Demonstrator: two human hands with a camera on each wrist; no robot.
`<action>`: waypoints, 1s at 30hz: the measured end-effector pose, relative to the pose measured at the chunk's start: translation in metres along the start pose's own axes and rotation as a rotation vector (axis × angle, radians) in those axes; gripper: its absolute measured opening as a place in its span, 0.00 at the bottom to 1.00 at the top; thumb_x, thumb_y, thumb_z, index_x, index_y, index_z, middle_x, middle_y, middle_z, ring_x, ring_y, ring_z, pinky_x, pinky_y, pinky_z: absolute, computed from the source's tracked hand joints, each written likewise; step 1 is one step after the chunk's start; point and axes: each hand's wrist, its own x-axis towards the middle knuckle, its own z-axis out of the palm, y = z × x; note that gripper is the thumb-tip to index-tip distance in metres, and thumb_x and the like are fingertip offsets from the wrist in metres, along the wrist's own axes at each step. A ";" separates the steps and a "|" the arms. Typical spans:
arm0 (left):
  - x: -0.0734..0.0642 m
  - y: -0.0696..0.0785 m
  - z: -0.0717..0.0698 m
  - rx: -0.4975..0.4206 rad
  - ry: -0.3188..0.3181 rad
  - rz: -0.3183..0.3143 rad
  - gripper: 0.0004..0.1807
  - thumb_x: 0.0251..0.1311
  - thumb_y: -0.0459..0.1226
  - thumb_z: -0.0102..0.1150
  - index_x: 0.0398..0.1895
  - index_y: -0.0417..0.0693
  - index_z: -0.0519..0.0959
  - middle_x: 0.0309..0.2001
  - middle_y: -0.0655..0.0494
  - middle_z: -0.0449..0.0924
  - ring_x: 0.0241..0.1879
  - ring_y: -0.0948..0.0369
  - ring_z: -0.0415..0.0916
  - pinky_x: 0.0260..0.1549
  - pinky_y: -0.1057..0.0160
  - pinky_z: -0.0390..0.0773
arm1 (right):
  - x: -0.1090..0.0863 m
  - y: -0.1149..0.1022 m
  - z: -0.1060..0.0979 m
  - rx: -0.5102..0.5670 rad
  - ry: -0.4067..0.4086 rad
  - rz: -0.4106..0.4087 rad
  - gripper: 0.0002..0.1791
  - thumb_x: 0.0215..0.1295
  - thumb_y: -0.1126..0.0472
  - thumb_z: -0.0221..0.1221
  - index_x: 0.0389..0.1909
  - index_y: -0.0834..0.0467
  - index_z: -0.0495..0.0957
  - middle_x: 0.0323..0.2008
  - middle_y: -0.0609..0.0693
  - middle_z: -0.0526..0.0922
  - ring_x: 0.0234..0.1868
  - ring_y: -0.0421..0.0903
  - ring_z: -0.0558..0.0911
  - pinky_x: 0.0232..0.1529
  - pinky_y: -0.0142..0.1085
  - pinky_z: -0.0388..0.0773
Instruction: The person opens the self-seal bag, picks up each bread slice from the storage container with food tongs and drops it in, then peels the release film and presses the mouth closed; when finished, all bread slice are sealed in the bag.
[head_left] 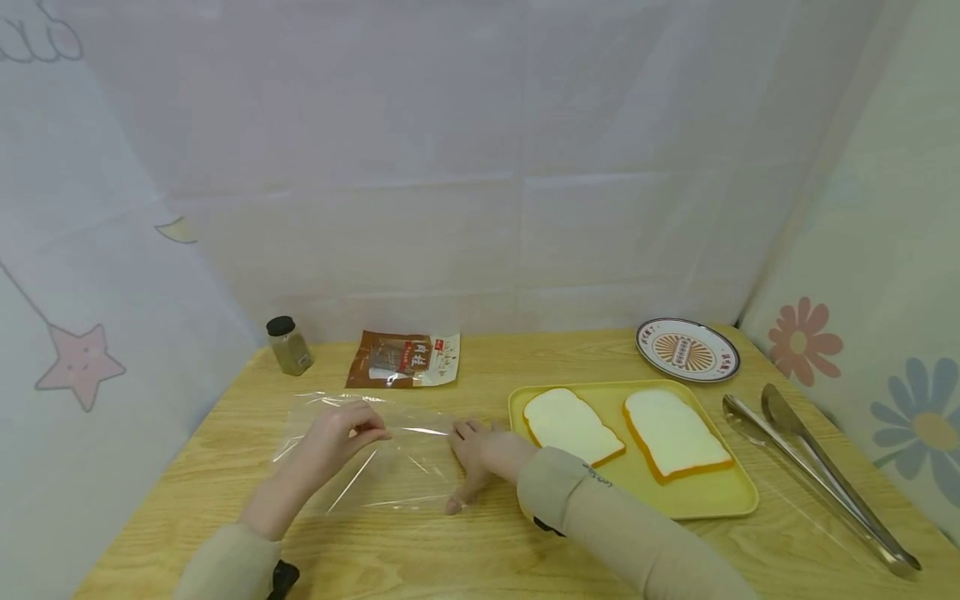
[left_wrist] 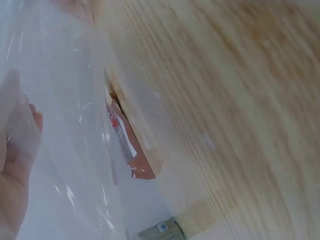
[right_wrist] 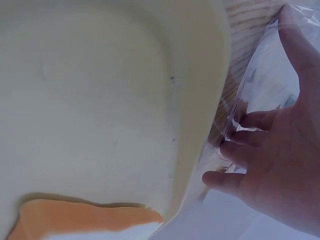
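Note:
A clear plastic bag (head_left: pixel 408 479) lies spread across the wooden table in front of me. Thumb and fingers of my left hand (head_left: pixel 336 440) meet in a pinch on its upper film, left of the middle. In the left wrist view, the raised film (left_wrist: pixel 75 130) hangs beside that hand. My right hand (head_left: pixel 480 457) presses on the bag's right edge with its fingers spread. The right wrist view has the right hand (right_wrist: pixel 285 145) near the rim of a yellow tray (right_wrist: pixel 200 100), its thumb and fingers against the clear film.
Two white bread slices (head_left: pixel 573 427) with orange crusts lie on the yellow tray (head_left: pixel 697 500). Metal tongs (head_left: pixel 825 483) and a printed plate (head_left: pixel 687 350) are at the right. A brown packet (head_left: pixel 401 360) and a black-capped jar (head_left: pixel 290 346) stand behind the bag.

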 end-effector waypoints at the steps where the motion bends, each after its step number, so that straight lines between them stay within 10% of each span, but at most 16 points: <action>1: 0.000 0.000 0.000 -0.003 0.010 0.008 0.10 0.40 0.27 0.71 0.22 0.50 0.80 0.24 0.63 0.79 0.24 0.73 0.74 0.25 0.81 0.73 | -0.001 0.000 -0.001 0.018 -0.001 0.000 0.60 0.44 0.25 0.60 0.73 0.51 0.49 0.74 0.47 0.48 0.75 0.47 0.48 0.73 0.50 0.51; 12: -0.003 -0.002 0.002 -0.063 0.053 0.072 0.03 0.53 0.35 0.64 0.25 0.47 0.81 0.25 0.62 0.79 0.25 0.70 0.74 0.27 0.82 0.73 | 0.000 -0.001 0.001 0.040 0.007 0.017 0.62 0.42 0.25 0.61 0.73 0.51 0.48 0.74 0.47 0.48 0.75 0.47 0.49 0.71 0.56 0.52; 30: -0.010 -0.004 0.005 -0.032 0.033 -0.033 0.09 0.44 0.24 0.68 0.27 0.45 0.83 0.28 0.59 0.84 0.28 0.67 0.80 0.32 0.81 0.77 | -0.006 0.005 -0.003 0.116 -0.006 -0.008 0.64 0.44 0.26 0.62 0.74 0.56 0.44 0.75 0.52 0.46 0.75 0.48 0.48 0.73 0.54 0.49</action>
